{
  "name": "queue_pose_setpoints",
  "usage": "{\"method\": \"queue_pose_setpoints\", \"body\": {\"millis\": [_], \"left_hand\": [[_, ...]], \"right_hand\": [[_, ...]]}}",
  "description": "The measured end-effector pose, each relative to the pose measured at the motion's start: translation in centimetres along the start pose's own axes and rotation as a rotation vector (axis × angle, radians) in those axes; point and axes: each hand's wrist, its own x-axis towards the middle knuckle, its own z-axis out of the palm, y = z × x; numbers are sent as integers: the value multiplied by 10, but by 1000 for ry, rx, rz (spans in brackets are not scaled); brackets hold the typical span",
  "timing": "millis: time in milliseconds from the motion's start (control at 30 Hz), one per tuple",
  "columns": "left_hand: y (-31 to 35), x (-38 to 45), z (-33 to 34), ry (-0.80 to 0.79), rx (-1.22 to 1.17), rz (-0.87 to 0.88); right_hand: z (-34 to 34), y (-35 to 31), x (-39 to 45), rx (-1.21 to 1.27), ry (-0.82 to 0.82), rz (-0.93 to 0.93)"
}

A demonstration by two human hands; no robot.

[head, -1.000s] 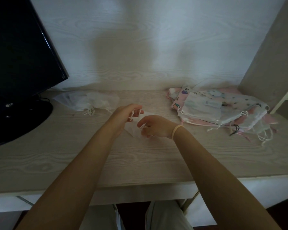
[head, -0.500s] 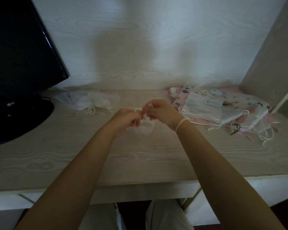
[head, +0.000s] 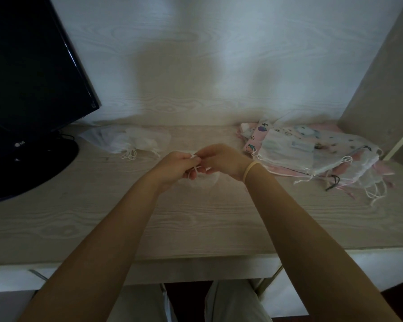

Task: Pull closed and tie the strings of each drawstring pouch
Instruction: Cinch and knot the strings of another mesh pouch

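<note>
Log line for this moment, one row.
step: tying | left hand: pinches strings | right hand: pinches strings | sheer pouch: under hands above desk | pile: right

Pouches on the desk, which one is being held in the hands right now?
The small white pouch at the desk's middle: both the left hand and right hand pinch its strings. The others lie untouched beside the monitor and in the right-hand heap.

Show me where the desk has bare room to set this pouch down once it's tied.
Bare desk runs along the near edge, under both forearms. A second free patch lies at the back, between the white pouches on the left and the pile on the right. The right end is crowded with loose strings; the monitor base fills the left end.
</note>
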Motion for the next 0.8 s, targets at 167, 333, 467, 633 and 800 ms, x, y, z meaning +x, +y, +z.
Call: {"method": "queue_pose_setpoints", "body": {"millis": [167,333,467,633,800], "left_hand": [[2,0,-3,-16,-17,-9],[0,-2,-8,-54,11,-6],[1,0,-6,16,-46,-60],[3,0,-3,36,-107,-95],[5,-1,3,32,-160,-96]], "right_hand": [[0,5,-3,132,150,27],[0,10,-2,331,197,97],[-3,16,5,549,431,190],[-8,23,8,-92,661,70],[6,6,2,-48,215,18]]}}
